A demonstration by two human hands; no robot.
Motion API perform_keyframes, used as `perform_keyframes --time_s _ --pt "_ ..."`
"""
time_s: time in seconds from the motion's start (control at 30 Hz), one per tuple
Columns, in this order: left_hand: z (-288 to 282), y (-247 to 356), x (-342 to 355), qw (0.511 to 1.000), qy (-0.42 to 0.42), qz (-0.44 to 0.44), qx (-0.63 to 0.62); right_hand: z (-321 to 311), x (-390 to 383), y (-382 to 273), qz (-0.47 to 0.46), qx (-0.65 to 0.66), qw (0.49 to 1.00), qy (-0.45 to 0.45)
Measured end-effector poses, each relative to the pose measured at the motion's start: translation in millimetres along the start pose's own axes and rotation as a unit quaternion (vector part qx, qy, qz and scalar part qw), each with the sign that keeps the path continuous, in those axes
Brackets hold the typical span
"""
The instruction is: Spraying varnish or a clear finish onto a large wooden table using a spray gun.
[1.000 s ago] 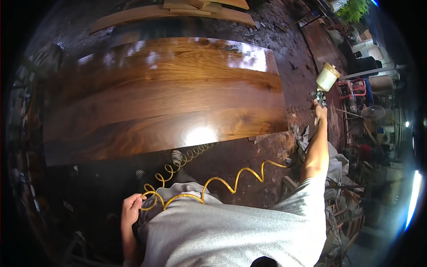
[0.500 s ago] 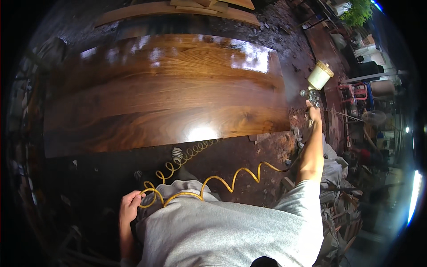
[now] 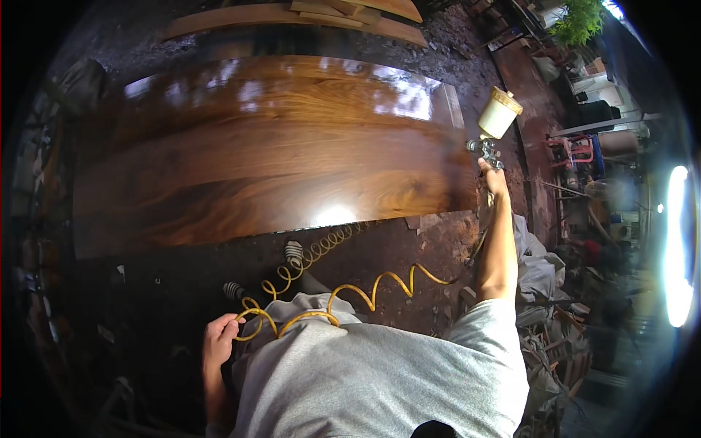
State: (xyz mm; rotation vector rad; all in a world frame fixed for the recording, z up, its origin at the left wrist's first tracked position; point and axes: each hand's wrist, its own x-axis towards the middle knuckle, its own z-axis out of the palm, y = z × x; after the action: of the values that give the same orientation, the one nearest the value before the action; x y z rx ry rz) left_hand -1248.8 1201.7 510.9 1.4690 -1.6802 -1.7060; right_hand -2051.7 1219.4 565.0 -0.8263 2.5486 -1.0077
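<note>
A wide wooden panel (image 3: 292, 153) with a glossy brown grain lies in front of me, bright reflections along its far side. My right hand (image 3: 492, 177), arm outstretched, is closed round a spray gun (image 3: 485, 151) with a cream-coloured cup (image 3: 500, 115) on top, level with the panel's right end. The gun's nozzle side faces left, toward the wood. At lower left, my left hand (image 3: 221, 334) pinches a loop of yellow coiled air hose (image 3: 355, 290). That hose crosses in front of my grey shirt toward the right arm, and another stretch runs toward the panel's underside.
Loose boards (image 3: 285, 14) lie beyond the panel. Grey sacks (image 3: 537, 255) and wood scraps (image 3: 566, 365) are heaped to my right. Farther right stand a pink chair (image 3: 573, 152) and a fan (image 3: 606, 191). My striped-sock foot (image 3: 293, 252) is near the panel's front edge.
My right hand has swung the spray gun left, up to the panel's right edge. The left hand has shifted slightly right, still holding the hose.
</note>
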Motion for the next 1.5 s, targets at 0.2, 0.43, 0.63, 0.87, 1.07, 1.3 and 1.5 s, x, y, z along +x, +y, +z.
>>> perform_keyframes --time_s 0.2,0.43,0.63,0.87,1.07,1.3,1.5 --pt "-8 37 -12 1.0 0.005 0.0 0.014 7 -11 -51 -0.009 0.023 0.999 -0.037" --pt "-9 65 -27 1.0 0.015 0.002 0.0 10 -9 -90 0.06 0.134 0.986 -0.079" --pt "-13 85 -34 0.999 0.032 -0.001 -0.006 18 -8 -116 0.046 0.145 0.985 -0.086" --pt "-13 123 -47 0.999 0.043 0.007 0.016 18 -11 -153 0.039 0.181 0.974 -0.128" --pt "-17 139 -61 0.995 0.072 0.015 0.06 27 -20 -183 0.032 0.197 0.97 -0.137" --pt "-7 155 -93 0.983 0.15 0.022 0.107 28 -38 -217 0.028 0.2 0.965 -0.168" --pt "-5 162 -135 0.978 0.18 0.03 0.105 28 -62 -258 0.008 0.2 0.963 -0.18"
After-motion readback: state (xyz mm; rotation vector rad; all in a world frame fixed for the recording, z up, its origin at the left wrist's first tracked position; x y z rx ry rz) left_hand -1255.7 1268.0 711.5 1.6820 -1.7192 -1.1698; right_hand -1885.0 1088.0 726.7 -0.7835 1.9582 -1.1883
